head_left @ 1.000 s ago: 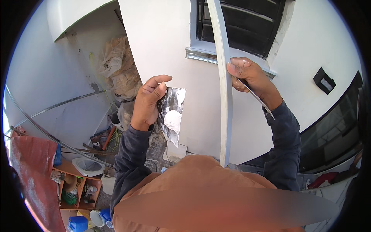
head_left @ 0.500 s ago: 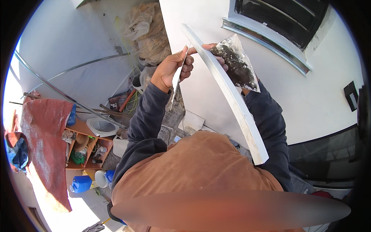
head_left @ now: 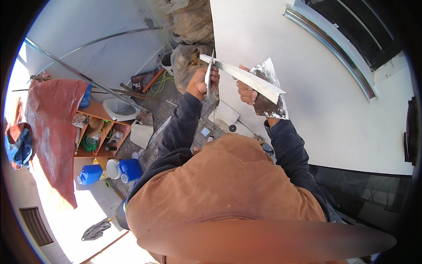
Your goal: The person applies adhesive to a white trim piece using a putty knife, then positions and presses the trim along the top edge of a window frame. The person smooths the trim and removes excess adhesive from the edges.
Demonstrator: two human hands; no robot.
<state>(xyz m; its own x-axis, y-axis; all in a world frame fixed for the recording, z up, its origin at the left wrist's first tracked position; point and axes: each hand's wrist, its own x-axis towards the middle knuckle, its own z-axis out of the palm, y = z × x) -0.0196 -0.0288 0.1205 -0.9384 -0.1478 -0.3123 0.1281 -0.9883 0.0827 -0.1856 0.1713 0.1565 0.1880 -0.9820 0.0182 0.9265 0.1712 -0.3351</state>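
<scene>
My left hand (head_left: 196, 83) is closed around a thin flat blade (head_left: 208, 79), seen nearly edge-on, with white smears along it. In my right hand (head_left: 247, 93) is a wide metal plastering blade (head_left: 270, 111), dark and crusted with white filler at its corners. A long, pale, angled strip (head_left: 257, 82) lies across the front of this blade, its far end close to the left hand's blade. My right fingers curl beside the strip's lower side; whether they also grip it I cannot tell. The handles of both blades are hidden.
A white wall (head_left: 329, 119) stands ahead and to the right, with a metal ledge (head_left: 329, 46) below a dark window. To the left are a wooden shelf unit (head_left: 99, 154), blue jugs (head_left: 130, 170) and a red cloth (head_left: 55, 132). Plastic-wrapped bundles (head_left: 193, 26) stand at the back.
The strip has swung from steep to a flatter slant and looks shorter. My right hand and its blade have moved lower. The whole view has shifted, showing more of the floor.
</scene>
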